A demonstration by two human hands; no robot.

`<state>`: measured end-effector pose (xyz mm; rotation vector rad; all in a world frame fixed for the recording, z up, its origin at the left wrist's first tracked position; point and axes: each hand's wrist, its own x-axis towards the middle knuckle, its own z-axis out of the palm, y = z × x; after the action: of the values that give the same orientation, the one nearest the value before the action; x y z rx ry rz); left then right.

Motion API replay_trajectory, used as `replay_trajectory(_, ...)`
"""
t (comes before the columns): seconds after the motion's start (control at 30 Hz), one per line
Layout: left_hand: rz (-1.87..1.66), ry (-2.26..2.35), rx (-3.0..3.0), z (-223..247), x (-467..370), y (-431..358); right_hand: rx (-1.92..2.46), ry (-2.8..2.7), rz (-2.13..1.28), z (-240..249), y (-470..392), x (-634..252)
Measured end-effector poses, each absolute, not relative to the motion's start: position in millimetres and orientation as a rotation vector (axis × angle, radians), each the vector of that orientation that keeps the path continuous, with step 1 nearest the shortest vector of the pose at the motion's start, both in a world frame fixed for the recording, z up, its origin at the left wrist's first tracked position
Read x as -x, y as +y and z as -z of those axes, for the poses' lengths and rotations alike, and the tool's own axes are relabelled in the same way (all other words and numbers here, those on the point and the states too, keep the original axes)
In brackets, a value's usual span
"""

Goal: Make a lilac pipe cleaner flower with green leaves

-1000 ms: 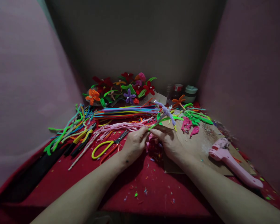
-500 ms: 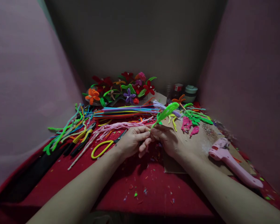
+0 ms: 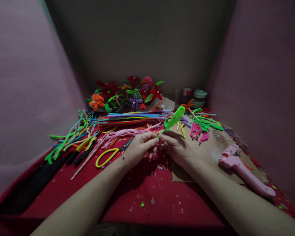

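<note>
A bright green pipe-cleaner leaf [image 3: 176, 118] points up and to the right from between my two hands. My left hand [image 3: 145, 144] pinches the lower end of its stem, thumb against fingers. Close against it, my right hand [image 3: 175, 146] pinches the same stem just above. The stem's bottom is hidden by my fingers. Just left of my left wrist lie yellow-handled scissors [image 3: 107, 157], their blades partly covered. Pink pipe cleaners [image 3: 118, 133] stretch out behind my left hand. Under my right forearm is a cardboard sheet [image 3: 201, 149].
Pliers [image 3: 82, 149] and loose coloured pipe cleaners [image 3: 68, 137] lie at left. A pipe-cleaner bundle [image 3: 135, 117] and finished flowers [image 3: 135, 101] are at the back. Pink petals [image 3: 196, 130], green leaves [image 3: 206, 123] and a pink glue gun [image 3: 245, 173] are on the right. A lidded jar [image 3: 200, 98] stands behind.
The green leaf has turned slightly and stands a little more upright, its flat side showing more. My left fingers have curled in more at the stem. The hands stay together.
</note>
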<state>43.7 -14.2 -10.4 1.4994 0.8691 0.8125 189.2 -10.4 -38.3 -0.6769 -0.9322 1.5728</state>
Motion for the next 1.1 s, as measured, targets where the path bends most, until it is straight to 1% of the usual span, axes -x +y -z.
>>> replay_trajectory(0.13,-1.042,1.173,-2.105,20,-46,-17,0.768,-1.015,-1.471,40,-13,-189)
replay_trajectory(0.2,-1.076,1.229,-2.237,25,-45,-17,0.802,-1.046,-1.436,41,-13,-188)
replay_trajectory(0.3,-1.024,1.208,-2.026,25,-44,-16,0.839,-1.076,-1.426,42,-14,-186)
replay_trajectory(0.47,-0.916,1.032,-1.501,13,-46,-14,0.754,-1.101,-1.545,38,-14,-187)
replay_trajectory(0.63,-0.881,0.829,-1.272,15,-44,-12,0.741,-1.076,-1.551,35,-14,-190)
replay_trajectory(0.8,-0.736,0.683,-1.103,13,-40,-10,0.681,-1.025,-1.604,37,-12,-190)
replay_trajectory(0.87,-0.731,0.731,-1.192,11,-42,-12,0.698,-1.022,-1.602,36,-14,-190)
replay_trajectory(0.93,-0.824,0.895,-1.416,12,-44,-14,0.755,-1.062,-1.527,34,-16,-190)
replay_trajectory(1.03,-1.061,1.204,-1.971,19,-45,-16,0.894,-1.153,-1.337,28,-21,-190)
replay_trajectory(1.1,-1.149,1.273,-2.307,25,-43,-16,0.969,-1.191,-1.251,26,-24,-190)
